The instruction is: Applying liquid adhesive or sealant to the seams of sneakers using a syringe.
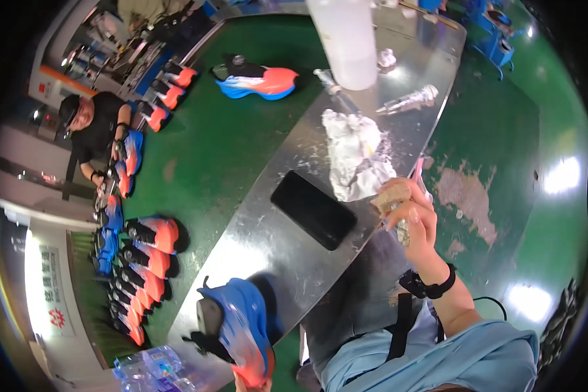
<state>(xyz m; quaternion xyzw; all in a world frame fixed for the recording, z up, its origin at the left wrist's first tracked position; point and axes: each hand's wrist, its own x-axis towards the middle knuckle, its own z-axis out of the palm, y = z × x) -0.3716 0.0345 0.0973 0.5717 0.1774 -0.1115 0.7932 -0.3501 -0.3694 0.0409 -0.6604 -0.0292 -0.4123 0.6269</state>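
Note:
At the bottom of the head view, my left hand shows only in part, its fingers closed on the coral toe of a running shoe. The shoe has a blue sole, a white middle and a black collar, and it is tilted over the metal table's near edge. Farther right, my right hand is curled round a rough beige block. A pink, slim thing sticks up beside these fingers; I cannot tell whether they hold it. White crumpled cloth or paper lies just beyond that hand.
A black phone lies on the metal table. Beyond stand a translucent white container, a clear syringe-like tube and another shoe. Clear plastic is at lower left. Several shoes line the left, where a co-worker handles shoes.

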